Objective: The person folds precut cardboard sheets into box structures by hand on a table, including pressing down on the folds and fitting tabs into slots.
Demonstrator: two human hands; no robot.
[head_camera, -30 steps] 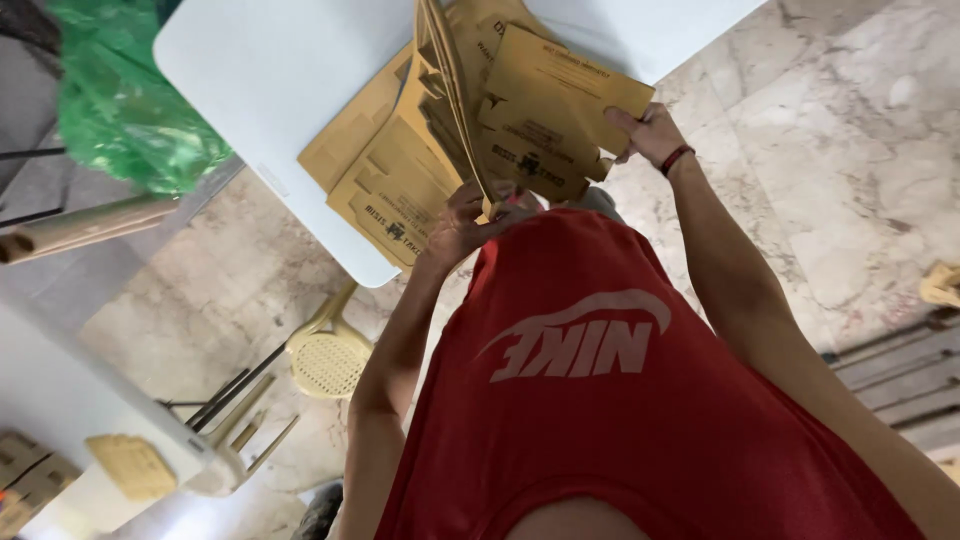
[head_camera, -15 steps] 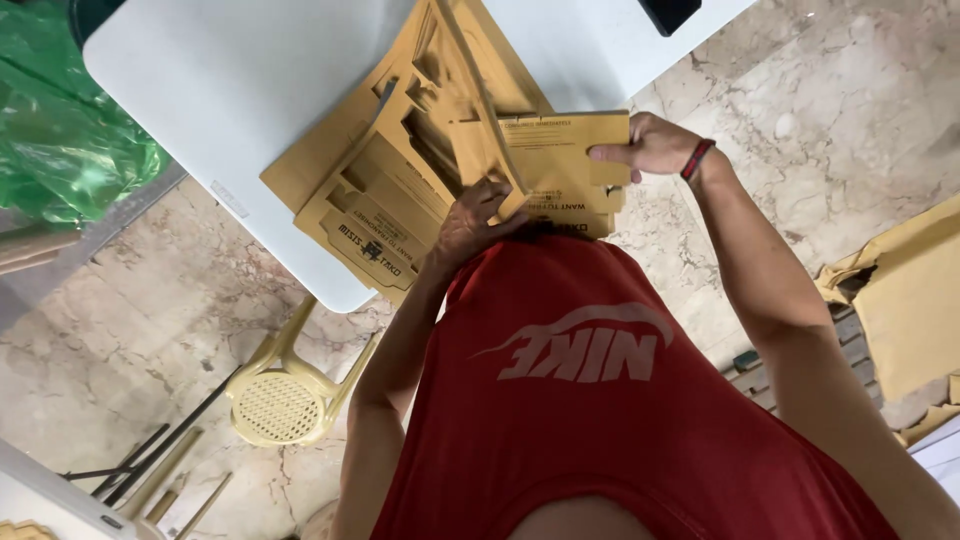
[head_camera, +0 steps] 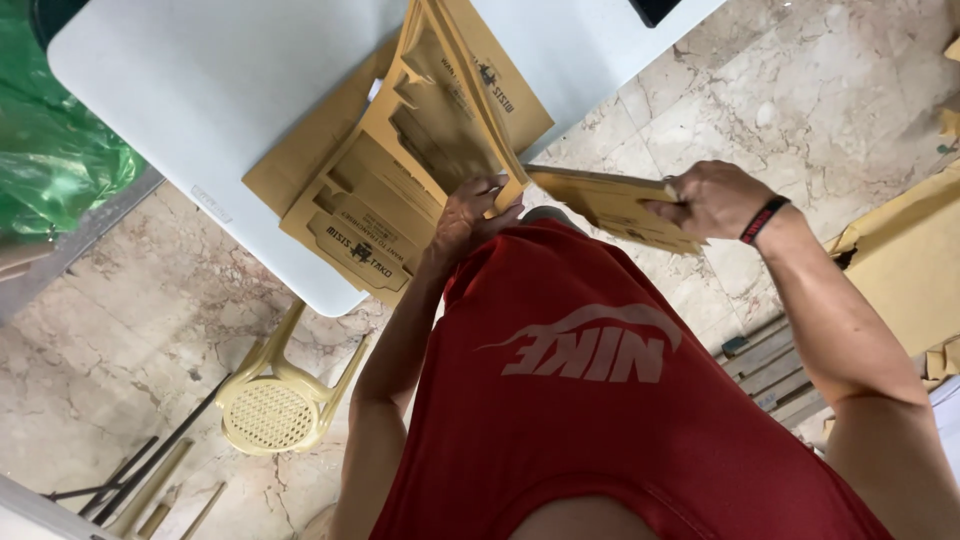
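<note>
A stack of flat tan cardboard blanks point(head_camera: 400, 190) lies on a white table point(head_camera: 200, 90), partly over its front edge. My left hand point(head_camera: 470, 215) presses on the near edge of the stack, holding several sheets tilted up. My right hand point(head_camera: 710, 198), with a dark wristband, grips a single tan cardboard piece point(head_camera: 610, 205) and holds it out to the right of the stack, off the table. My red shirt fills the lower middle of the view.
A pale yellow plastic stool point(head_camera: 272, 400) stands on the marble floor left of me. Green plastic sheeting point(head_camera: 50, 150) is at far left. More tan cardboard point(head_camera: 900, 260) lies at right, with wooden slats point(head_camera: 780, 370) below it. Dark rods point(head_camera: 150, 460) lie at lower left.
My right hand has pulled one cardboard piece off the stack and moved it right, away from the table. The left hand stays on the stack. The view shifted left and down.
</note>
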